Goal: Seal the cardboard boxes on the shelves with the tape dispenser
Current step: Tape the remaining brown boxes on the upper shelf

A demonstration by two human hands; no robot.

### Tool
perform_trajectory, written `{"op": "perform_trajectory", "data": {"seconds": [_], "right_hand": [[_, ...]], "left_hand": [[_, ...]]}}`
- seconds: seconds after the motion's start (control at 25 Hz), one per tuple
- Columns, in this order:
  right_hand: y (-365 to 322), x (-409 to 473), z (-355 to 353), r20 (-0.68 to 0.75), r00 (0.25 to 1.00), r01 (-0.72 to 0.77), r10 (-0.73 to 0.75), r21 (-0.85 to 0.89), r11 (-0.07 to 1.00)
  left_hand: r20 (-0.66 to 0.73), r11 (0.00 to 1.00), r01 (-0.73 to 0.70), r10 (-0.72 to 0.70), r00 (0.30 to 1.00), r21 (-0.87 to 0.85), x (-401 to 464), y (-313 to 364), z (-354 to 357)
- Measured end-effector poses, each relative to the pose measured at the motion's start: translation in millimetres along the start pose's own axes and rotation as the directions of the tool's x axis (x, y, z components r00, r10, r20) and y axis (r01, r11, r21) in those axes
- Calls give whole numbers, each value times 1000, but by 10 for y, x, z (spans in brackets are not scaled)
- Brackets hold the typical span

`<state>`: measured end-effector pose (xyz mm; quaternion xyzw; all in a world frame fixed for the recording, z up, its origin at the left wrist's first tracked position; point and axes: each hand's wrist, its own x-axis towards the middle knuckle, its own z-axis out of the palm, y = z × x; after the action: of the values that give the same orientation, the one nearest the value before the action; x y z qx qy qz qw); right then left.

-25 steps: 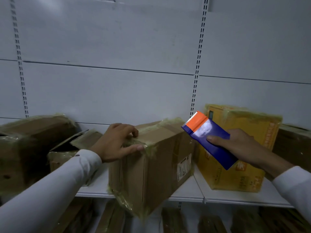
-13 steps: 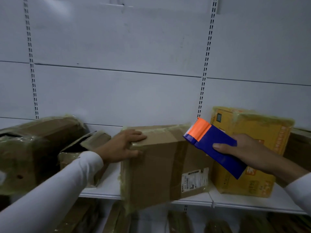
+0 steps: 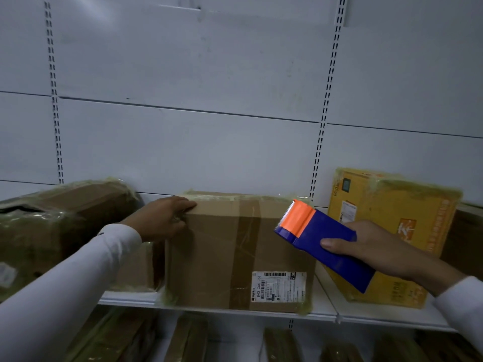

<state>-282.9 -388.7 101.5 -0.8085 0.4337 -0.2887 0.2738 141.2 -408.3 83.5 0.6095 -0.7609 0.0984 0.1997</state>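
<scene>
1. My left hand [image 3: 167, 218] grips the top left corner of the brown cardboard box [image 3: 235, 252], fingers curled over its top edge and thumb pressed to its front face.
2. That box stands square at the front edge of the white shelf [image 3: 324, 307], label low on its right side, a tape band running down its front.
3. My right hand [image 3: 371, 246] holds the blue tape dispenser [image 3: 324, 244], thumb across its face, fingers wrapped behind; its orange toothed end hangs in the air just off the box's top right corner.
4. A narrow strip of bare shelf separates this box from the yellow box [image 3: 392, 231], which leans against the back panel [image 3: 235, 74].
5. Left of my wrist, a tape-wrapped brown box [image 3: 52, 226] crowds the shelf; its flaps are closed.
6. Above the boxes, the panel leaves open room.
</scene>
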Motion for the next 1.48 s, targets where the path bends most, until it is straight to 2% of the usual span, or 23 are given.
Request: {"op": "perform_trajectory", "data": {"seconds": [0.08, 0.16, 0.24, 0.32, 0.44, 0.56, 0.64, 0.68, 0.92, 1.12, 1.2, 1.28, 1.36, 1.48], "right_hand": [[-43, 32, 81, 7, 1000, 12, -12, 10, 1000], [-90, 58, 179, 54, 998, 22, -23, 10, 1000], [-146, 96, 291, 124, 992, 30, -30, 7, 1000], [-225, 143, 403, 174, 984, 36, -35, -3, 999], [-357, 198, 575, 226, 973, 54, -50, -14, 998], [-452, 183, 707, 254, 965, 70, -66, -10, 997], [-500, 174, 779, 266, 962, 64, -60, -5, 998], [-525, 170, 813, 273, 961, 57, -54, -4, 998], [-642, 244, 849, 336, 941, 36, -24, -30, 999], [-809, 488, 256, 426, 903, 93, -49, -84, 992], [-793, 565, -97, 427, 901, 145, -79, -124, 982], [-720, 655, -439, 417, 906, 163, -75, -178, 971], [-615, 779, -688, 400, 916, 141, -46, -213, 967], [-511, 1070, -892, 398, 916, 160, -51, -244, 956]], "left_hand": [[10, 997, 11, -12, 1000, 70, -53, -37, -8], [-112, 988, -39, 57, 992, 149, -130, 62, 15], [-315, 985, -163, 172, 933, 53, -249, 283, 57], [-382, 951, -280, 212, 900, -133, -349, 551, 101], [-283, 870, -308, 206, 937, -386, -406, 761, 165], [-118, 701, -263, 250, 961, -662, -447, 749, 161], [-52, 592, -211, 274, 960, -778, -486, 689, 184], [-46, 567, -197, 270, 962, -800, -506, 666, 199], [-107, 559, -184, 167, 980, -809, -474, 581, 170], [-166, 560, -217, 142, 976, -800, -168, 531, -200], [-214, 547, -214, 65, 975, -809, -37, 426, -356], [-247, 579, -188, -24, 969, -794, 97, 287, -459], [-253, 617, -140, -100, 962, -775, 225, 140, -503], [-231, 619, -60, -199, 952, -783, 402, 35, -479]]}}
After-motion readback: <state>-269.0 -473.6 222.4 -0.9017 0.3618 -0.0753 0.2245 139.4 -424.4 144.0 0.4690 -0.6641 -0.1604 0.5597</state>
